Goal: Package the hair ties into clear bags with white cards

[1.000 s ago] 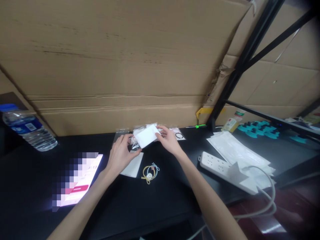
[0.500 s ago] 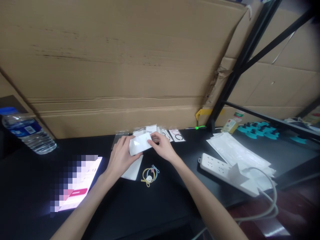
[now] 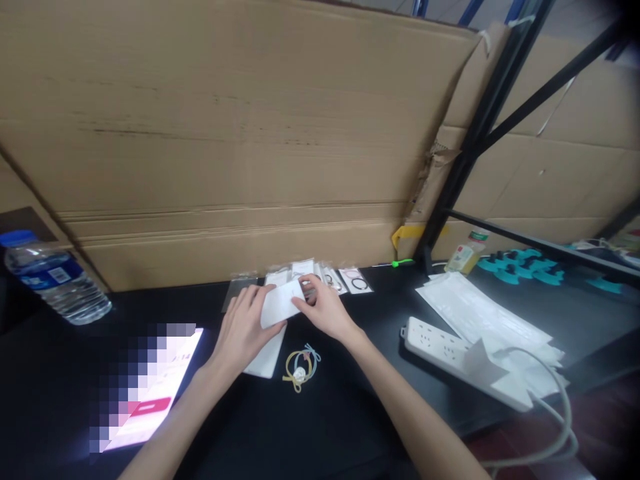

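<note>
both hands, left hand [image 3: 243, 328] and right hand [image 3: 326, 308], fingers pinching a white packet [image 3: 280, 302]; bottle [image 3: 53, 282] label writing too blurred, probably unreadable.

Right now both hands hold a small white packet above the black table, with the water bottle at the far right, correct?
Not quite. The head view shows the water bottle at the far left, not the right. The rest holds: the left hand and right hand both hold the small white packet above the black table.
</note>
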`<state>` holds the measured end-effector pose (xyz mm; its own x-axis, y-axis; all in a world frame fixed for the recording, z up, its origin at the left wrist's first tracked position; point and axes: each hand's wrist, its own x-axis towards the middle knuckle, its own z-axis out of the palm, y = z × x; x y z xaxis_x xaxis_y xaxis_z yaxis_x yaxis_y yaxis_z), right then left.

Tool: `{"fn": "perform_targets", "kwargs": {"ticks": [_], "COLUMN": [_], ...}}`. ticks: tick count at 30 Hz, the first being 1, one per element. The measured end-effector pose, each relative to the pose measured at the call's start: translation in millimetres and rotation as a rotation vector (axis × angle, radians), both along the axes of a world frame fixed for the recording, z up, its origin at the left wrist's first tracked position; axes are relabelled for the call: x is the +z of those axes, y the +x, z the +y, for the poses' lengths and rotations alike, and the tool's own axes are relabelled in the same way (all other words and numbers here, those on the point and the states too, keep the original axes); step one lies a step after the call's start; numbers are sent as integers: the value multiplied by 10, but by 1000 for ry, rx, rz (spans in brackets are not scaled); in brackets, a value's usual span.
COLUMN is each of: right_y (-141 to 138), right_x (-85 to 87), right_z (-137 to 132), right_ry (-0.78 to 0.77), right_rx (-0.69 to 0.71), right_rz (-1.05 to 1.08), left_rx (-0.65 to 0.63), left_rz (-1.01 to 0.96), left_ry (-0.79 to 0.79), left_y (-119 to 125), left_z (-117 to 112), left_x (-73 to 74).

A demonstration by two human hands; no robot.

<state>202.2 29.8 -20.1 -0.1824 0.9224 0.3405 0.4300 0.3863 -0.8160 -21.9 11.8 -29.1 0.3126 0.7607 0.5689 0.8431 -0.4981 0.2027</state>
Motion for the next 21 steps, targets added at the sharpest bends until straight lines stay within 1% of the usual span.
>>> {"fn": "perform_targets", "kwargs": {"ticks": [4, 8, 10, 15, 21], "right_y": [-9, -1, -4, -24, -55], "right_x": [-42, -90, -108, -138, -129], "right_z": [21, 66, 75, 75, 69], "right_ry": [-18, -4, -18, -49, -111], "right_rx": [-15, 110, 150, 150, 155], "right_rz": [-60, 40, 84, 86, 106], "left_rx": [-16, -42, -51, -55, -77], "left_rz": [8, 20, 34, 79, 106], "left_ry": [25, 39, 43, 52, 109], "left_y": [8, 2, -1, 9, 48], "left_z": [9, 11, 12, 12, -5], "left_x": [-7, -5, -11, -48, -95]}}
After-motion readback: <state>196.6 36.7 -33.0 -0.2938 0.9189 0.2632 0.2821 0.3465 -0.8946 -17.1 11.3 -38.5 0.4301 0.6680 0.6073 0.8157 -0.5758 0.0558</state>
